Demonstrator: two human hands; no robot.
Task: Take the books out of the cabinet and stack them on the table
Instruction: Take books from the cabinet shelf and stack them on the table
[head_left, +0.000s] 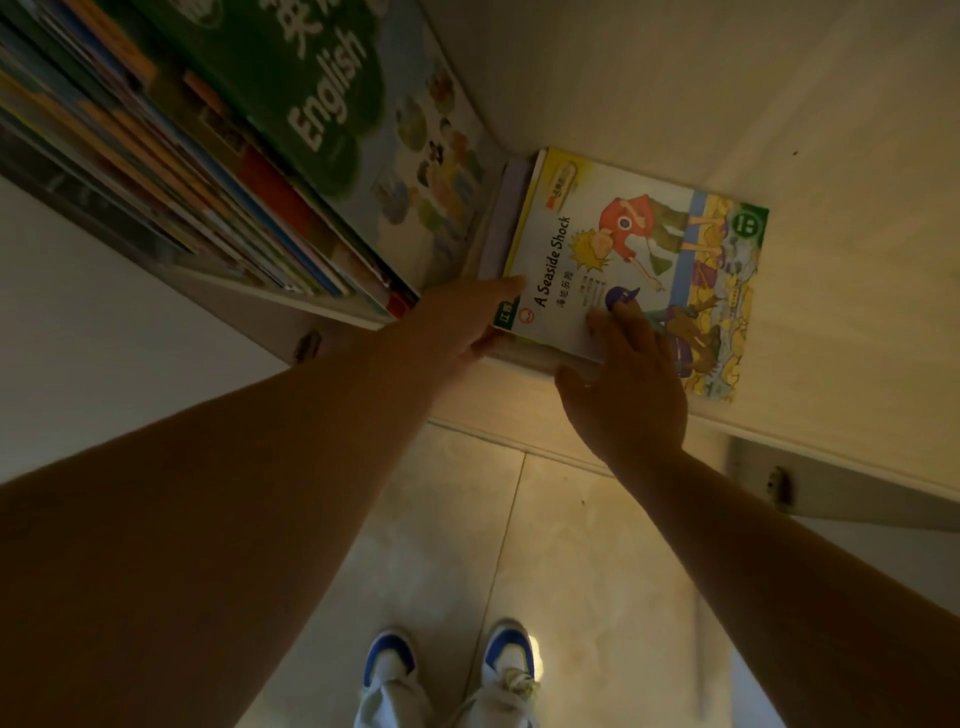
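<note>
Books mostly still shelved in the cabinet (831, 156): upright row (218, 197) untouched, both hands' fingers just closing loosely on the flat pile (613, 270), no worktop in sight.

Head view — steeply downward, close

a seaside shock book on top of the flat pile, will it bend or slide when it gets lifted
The A Seaside Shock book looks like a thin paperback, so it will probably flex if held by one edge. Its cover looks glossy, so it may slide off the pile beneath. The left hand and right hand at its near edge could steady it.
</note>
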